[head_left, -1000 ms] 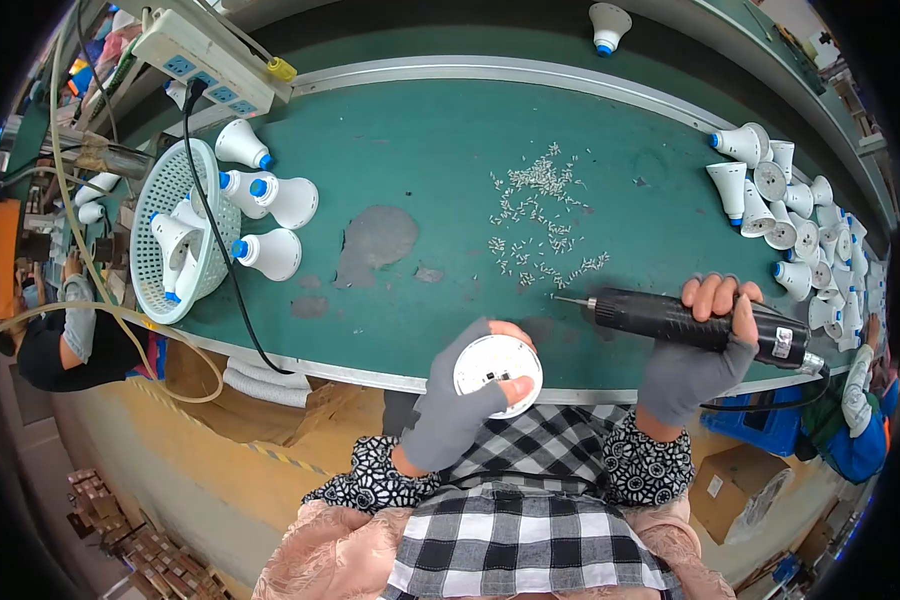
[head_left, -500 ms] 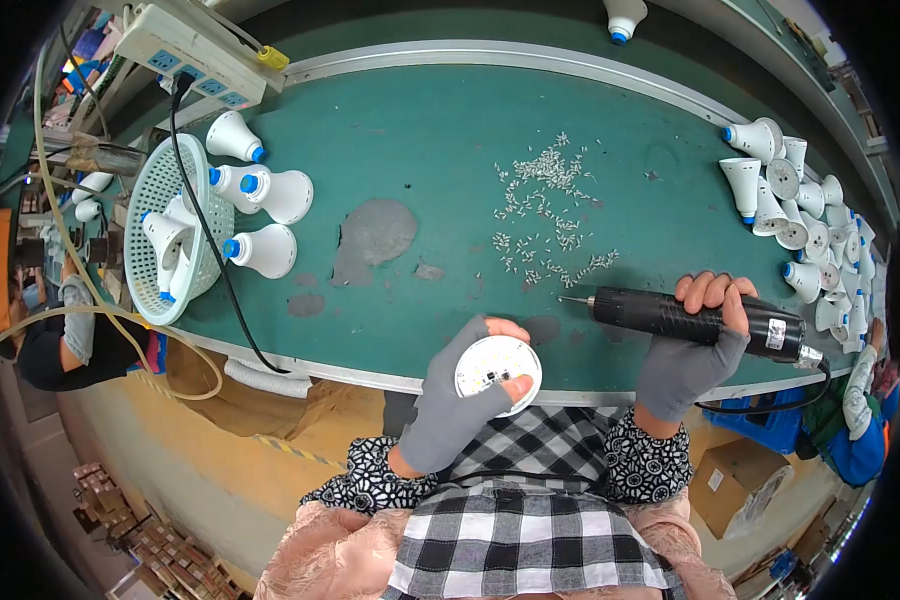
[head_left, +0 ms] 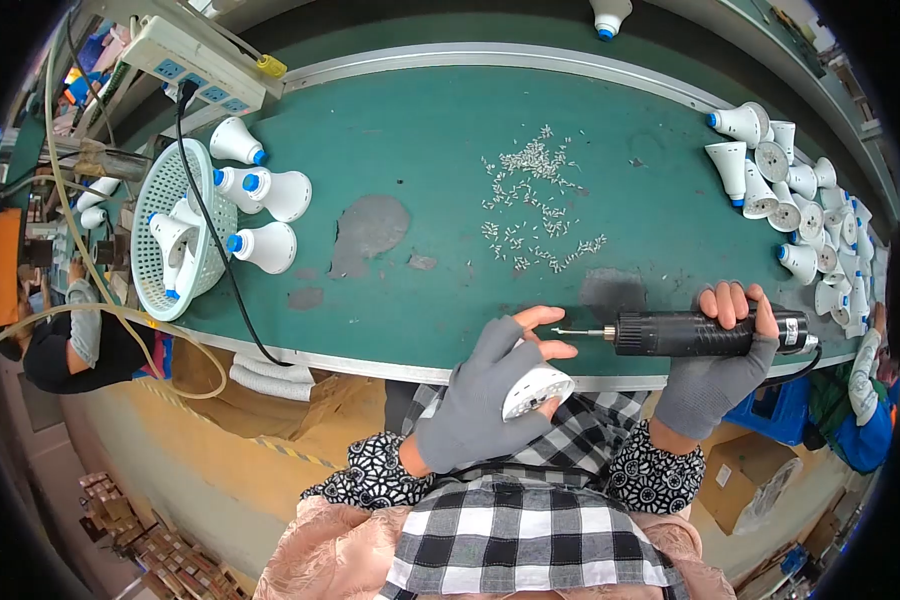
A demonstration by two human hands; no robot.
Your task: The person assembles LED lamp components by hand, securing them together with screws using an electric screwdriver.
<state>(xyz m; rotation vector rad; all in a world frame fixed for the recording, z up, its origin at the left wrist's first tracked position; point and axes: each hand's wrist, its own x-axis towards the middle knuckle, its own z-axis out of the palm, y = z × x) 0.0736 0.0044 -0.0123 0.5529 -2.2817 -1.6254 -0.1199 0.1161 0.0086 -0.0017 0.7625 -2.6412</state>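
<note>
My left hand [head_left: 480, 400], in a grey fingerless glove, grips a white bulb housing [head_left: 537, 392] whose round face with small dark parts is tilted to the right. Its thumb lies on the rim, while the index and middle fingers reach out near the bit of a black electric screwdriver [head_left: 670, 333]. Whether a screw sits on the bit tip is too small to tell. My right hand [head_left: 725, 345], gloved alike, is wrapped round the screwdriver's body, which lies level and points left. Small silvery screws [head_left: 535, 160] are scattered on the green table [head_left: 420, 120] beyond both hands.
A pale green basket [head_left: 145, 250] with bulb housings stands at the left, with several more housings [head_left: 267, 247] beside it. Many others crowd the right end [head_left: 810, 200]. A black cable [head_left: 205, 200] hangs from a power strip [head_left: 185, 65]. Other people's arms show at both sides.
The screwdriver has come left and down, closer to my left hand. My left hand has tilted the bulb housing and stretched its index and middle fingers toward the bit.
</note>
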